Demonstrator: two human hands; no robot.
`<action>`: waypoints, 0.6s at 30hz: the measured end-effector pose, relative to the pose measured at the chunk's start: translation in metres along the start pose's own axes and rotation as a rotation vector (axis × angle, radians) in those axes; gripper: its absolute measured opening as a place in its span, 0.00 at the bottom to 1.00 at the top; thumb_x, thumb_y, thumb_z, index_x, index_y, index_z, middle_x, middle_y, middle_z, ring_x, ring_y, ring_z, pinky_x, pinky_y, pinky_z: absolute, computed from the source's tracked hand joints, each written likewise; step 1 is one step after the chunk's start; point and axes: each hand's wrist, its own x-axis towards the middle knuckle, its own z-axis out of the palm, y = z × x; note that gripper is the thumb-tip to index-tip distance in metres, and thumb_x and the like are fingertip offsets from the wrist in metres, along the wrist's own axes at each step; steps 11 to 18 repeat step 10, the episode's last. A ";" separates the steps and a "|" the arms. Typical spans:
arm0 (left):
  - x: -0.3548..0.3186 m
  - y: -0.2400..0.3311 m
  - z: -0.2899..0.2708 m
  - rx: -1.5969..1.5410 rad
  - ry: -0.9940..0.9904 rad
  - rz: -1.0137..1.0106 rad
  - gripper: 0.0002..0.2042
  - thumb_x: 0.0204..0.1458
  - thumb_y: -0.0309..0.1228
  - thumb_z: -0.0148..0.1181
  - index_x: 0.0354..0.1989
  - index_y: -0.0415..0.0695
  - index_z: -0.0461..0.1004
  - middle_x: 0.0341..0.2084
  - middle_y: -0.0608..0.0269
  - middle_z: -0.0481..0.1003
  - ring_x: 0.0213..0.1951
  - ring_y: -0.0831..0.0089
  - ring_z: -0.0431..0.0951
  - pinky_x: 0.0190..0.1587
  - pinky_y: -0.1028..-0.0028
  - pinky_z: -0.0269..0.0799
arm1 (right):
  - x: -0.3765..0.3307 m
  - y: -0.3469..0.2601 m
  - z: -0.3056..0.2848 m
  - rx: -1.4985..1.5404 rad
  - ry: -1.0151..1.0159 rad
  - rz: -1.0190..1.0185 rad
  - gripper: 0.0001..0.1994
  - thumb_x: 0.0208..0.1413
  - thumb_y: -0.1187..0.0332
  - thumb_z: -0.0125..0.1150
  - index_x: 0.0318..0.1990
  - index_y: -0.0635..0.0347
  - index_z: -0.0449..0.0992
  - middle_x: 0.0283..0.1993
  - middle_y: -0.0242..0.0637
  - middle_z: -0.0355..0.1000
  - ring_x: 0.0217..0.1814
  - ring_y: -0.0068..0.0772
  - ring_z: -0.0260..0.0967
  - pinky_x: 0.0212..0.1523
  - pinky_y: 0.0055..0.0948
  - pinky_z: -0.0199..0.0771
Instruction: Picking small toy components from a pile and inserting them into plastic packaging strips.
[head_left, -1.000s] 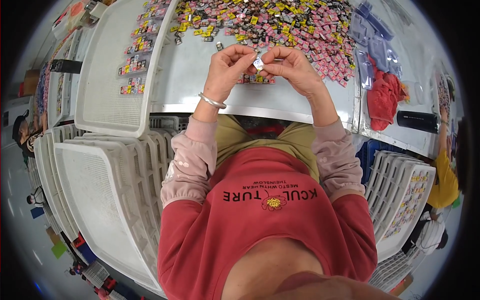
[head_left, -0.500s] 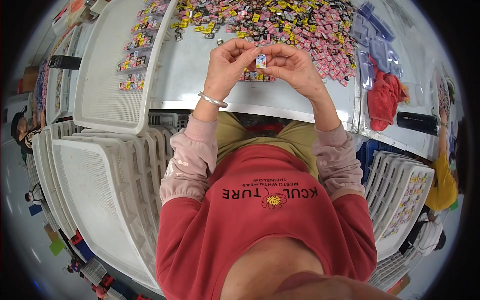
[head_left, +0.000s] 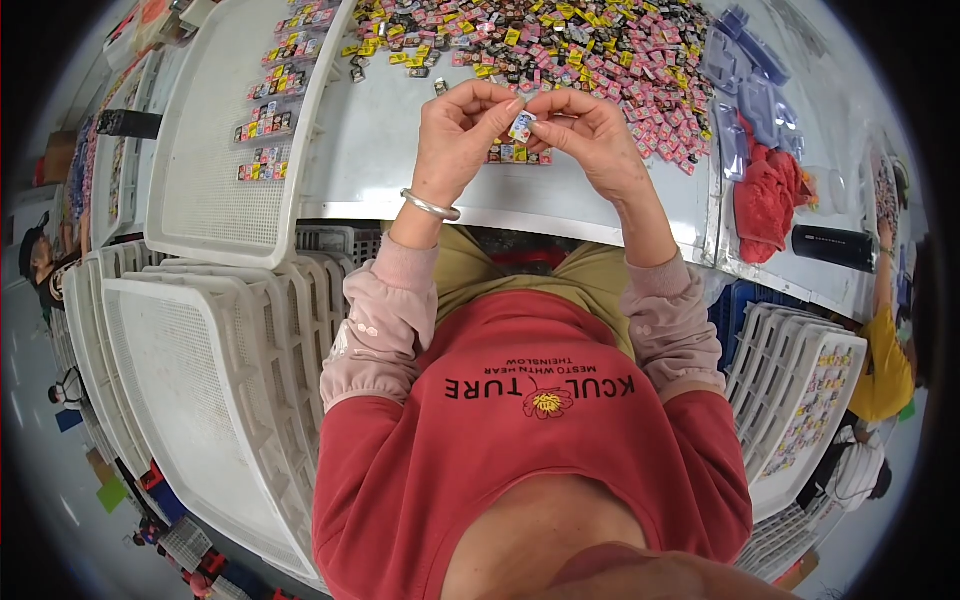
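Both of my hands are raised over the near edge of the grey table (head_left: 380, 150). My left hand (head_left: 460, 130) and my right hand (head_left: 590, 135) pinch one small blue-and-white packet (head_left: 521, 126) between their fingertips. A silver bangle (head_left: 430, 205) circles my left wrist. Just beyond the hands a short row of small packets (head_left: 510, 154) lies on the table. Further back spreads a big heap of small pink, yellow and black packets (head_left: 560, 50).
A white perforated tray (head_left: 220, 170) on the left holds rows of packets along its far part. Stacked white trays (head_left: 200, 360) stand at my left, more at the right (head_left: 800, 400). A red cloth (head_left: 765, 205), clear blister trays (head_left: 745, 70) and a black cylinder (head_left: 835, 247) lie right. Another person in yellow (head_left: 885, 370) stands far right.
Both hands have lifted slightly with the packet held between them, turning it in the fingertips. Nothing else moved.
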 end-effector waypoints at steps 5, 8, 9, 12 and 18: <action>0.000 -0.002 0.003 -0.032 0.063 0.024 0.09 0.55 0.31 0.59 0.37 0.36 0.75 0.27 0.66 0.76 0.28 0.82 0.73 0.32 0.82 0.70 | 0.003 0.000 0.004 0.061 0.015 -0.046 0.11 0.53 0.75 0.61 0.44 0.66 0.73 0.36 0.35 0.74 0.36 0.24 0.73 0.39 0.23 0.75; -0.002 -0.002 -0.002 0.012 0.037 -0.009 0.10 0.56 0.33 0.58 0.38 0.37 0.75 0.28 0.65 0.76 0.29 0.81 0.73 0.33 0.81 0.71 | 0.003 0.004 0.003 0.072 0.033 -0.060 0.10 0.53 0.75 0.61 0.44 0.66 0.74 0.36 0.35 0.73 0.35 0.24 0.73 0.39 0.23 0.75; -0.003 -0.003 -0.005 0.013 0.020 -0.015 0.11 0.55 0.33 0.58 0.38 0.37 0.75 0.28 0.64 0.76 0.29 0.81 0.73 0.34 0.80 0.71 | 0.004 0.006 0.002 0.079 0.047 -0.072 0.11 0.53 0.74 0.61 0.44 0.65 0.74 0.36 0.36 0.73 0.36 0.25 0.73 0.39 0.23 0.75; -0.005 -0.004 -0.006 0.013 0.002 -0.021 0.11 0.55 0.34 0.59 0.39 0.37 0.75 0.29 0.64 0.76 0.29 0.80 0.74 0.35 0.79 0.71 | 0.004 0.008 0.000 0.086 0.064 -0.084 0.11 0.54 0.74 0.61 0.44 0.64 0.74 0.36 0.37 0.73 0.37 0.25 0.73 0.39 0.23 0.75; -0.005 -0.004 -0.006 0.013 0.002 -0.021 0.11 0.55 0.34 0.59 0.39 0.37 0.75 0.29 0.64 0.76 0.29 0.80 0.74 0.35 0.79 0.71 | 0.004 0.008 0.000 0.086 0.064 -0.084 0.11 0.54 0.74 0.61 0.44 0.64 0.74 0.36 0.37 0.73 0.37 0.25 0.73 0.39 0.23 0.75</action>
